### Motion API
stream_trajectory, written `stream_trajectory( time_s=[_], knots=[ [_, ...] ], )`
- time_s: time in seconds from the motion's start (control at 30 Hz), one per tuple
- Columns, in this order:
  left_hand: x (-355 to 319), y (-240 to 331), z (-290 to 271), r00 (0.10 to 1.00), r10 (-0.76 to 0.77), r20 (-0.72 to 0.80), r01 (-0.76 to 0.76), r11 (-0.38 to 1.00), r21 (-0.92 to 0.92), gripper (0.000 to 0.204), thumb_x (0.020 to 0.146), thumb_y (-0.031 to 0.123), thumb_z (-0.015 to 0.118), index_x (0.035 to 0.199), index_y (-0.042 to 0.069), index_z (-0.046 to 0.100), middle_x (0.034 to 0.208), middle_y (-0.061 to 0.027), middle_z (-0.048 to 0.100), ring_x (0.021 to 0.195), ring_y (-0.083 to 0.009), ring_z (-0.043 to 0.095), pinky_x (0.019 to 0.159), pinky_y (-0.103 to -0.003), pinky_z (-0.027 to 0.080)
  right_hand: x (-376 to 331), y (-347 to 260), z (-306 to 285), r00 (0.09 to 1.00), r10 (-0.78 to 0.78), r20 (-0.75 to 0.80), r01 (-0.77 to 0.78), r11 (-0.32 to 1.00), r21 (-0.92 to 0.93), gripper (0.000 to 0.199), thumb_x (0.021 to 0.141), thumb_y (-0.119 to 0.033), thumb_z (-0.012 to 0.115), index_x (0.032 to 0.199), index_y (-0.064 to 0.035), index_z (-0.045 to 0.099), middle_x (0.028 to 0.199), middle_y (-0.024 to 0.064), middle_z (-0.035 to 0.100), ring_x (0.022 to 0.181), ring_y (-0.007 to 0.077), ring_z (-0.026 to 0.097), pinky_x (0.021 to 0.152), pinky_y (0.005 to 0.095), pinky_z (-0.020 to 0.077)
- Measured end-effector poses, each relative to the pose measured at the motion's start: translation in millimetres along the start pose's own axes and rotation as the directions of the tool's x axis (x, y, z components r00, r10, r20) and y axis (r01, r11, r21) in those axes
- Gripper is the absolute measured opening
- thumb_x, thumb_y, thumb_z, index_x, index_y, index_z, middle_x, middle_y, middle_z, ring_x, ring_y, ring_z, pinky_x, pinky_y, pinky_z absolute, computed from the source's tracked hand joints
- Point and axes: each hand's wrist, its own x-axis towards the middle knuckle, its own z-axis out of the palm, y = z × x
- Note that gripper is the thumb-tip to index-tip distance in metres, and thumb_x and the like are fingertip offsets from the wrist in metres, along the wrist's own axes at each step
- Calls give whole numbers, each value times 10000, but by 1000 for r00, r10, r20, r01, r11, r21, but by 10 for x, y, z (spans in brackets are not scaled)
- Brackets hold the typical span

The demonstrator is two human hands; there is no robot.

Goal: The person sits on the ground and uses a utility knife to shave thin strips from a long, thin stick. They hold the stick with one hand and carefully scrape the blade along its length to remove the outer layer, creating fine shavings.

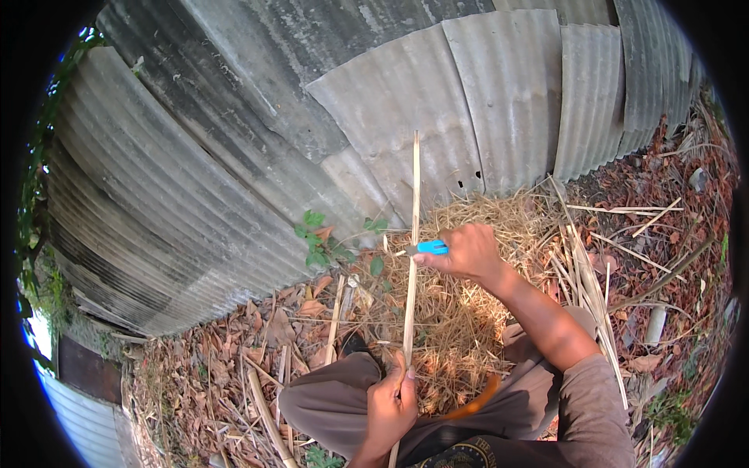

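Pale wooden strip [410, 312] upright mid-frame, lower end running off the bottom edge. Left hand [392, 407] pinches it low; right hand [470, 251] grips a blue knife [433, 247], blade at the strip. Probably light, springy, splinter-prone; best held low, fingers off the blade and cut edges. Corrugated wall [390, 93] fills the upper frame; sideways swing looks freer.

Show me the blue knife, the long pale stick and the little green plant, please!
Blue knife [434, 247]: head view, on its handle.
Long pale stick [409, 308]: head view, on its middle, between the hands.
Green plant [317, 257]: head view, on a leaf.
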Motion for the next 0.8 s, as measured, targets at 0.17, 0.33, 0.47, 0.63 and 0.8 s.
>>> stream_trajectory(
  time_s=[0.17,0.33,0.47,0.63,0.8],
  knots=[
    [-87,-8,73,1000,-4,5,5,999,-49,301,965,73,486,1220,-81,530,632,28,469,567,-26,422,494,-194,366,84,340,87,998,-64,-15,63,997,-33,716,683,-784,561,498,-93,583,421,98,501,401,285,542,446,404,446],
    [-262,46,-42,997,57,56,-66,985,158,189,945,85,520,1046,-61,583,634,-49,537,556,-74,495,511,-238,406,151,637,141,991,81,103,-74,995,-69,763,676,-820,519,655,-80,706,523,139,595,538,324,623,527,439,488],
    [-803,8,-77,944,-266,197,211,942,259,363,981,238,451,1245,9,548,818,-180,643,820,-236,635,733,-363,486,246,1222,-18,851,522,58,-519,853,-63,826,738,-813,447,660,-28,690,590,199,610,643,362,637,608,486,468],
    [-1043,149,-197,953,-240,184,225,969,99,317,977,210,482,1228,36,569,820,-157,646,802,-211,610,724,-356,481,185,1650,-255,715,698,-39,-699,714,-30,897,773,-849,312,564,-13,561,569,189,580,618,375,613,589,476,443],
    [-803,-232,-144,978,-198,73,201,979,-41,183,968,152,504,1034,-7,565,647,-19,523,589,-75,479,539,-240,407,172,1199,-445,812,576,97,-579,815,10,812,823,-781,364,629,-14,547,594,195,577,636,376,613,595,483,435]
  ],
)
